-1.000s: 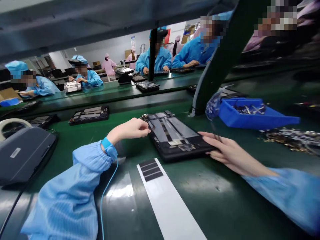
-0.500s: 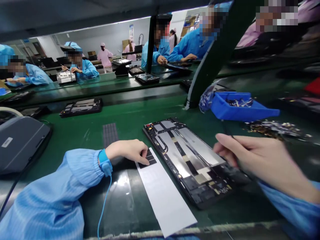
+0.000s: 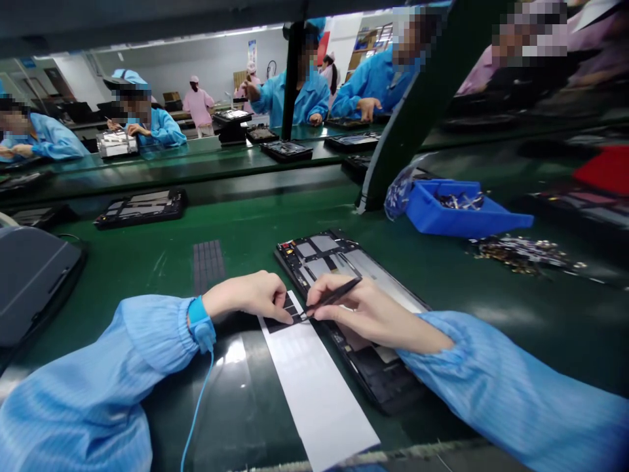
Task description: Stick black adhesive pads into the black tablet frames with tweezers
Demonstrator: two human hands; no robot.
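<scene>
A long white backing strip (image 3: 319, 387) lies on the green bench, with black adhesive pieces (image 3: 279, 324) at its far end. Over that end my left hand (image 3: 250, 296) has its fingers curled, thumb and fingertips pressed to the strip. My right hand (image 3: 366, 311) grips dark tweezers (image 3: 339, 294), whose tips meet the black pieces close to my left thumb. Under my right hand and forearm is an opened tablet (image 3: 383, 275) with its inner parts bare; its middle is partly covered from sight. A blue wrist strap (image 3: 200, 326) with a cord circles my left wrist.
Right of a slanted post (image 3: 398, 137) stands a blue bin (image 3: 445, 223) of small parts, with loose parts (image 3: 531, 254) heaped before it. A dark gridded sheet (image 3: 209, 262), another opened tablet (image 3: 142, 208) and a grey machine (image 3: 37, 288) are at left. Co-workers sit across the line.
My right hand has swung left from the tablet's right side to the strip, bringing the tweezer tips to the black pieces. My left hand stays on the strip; the view has shifted slightly.
</scene>
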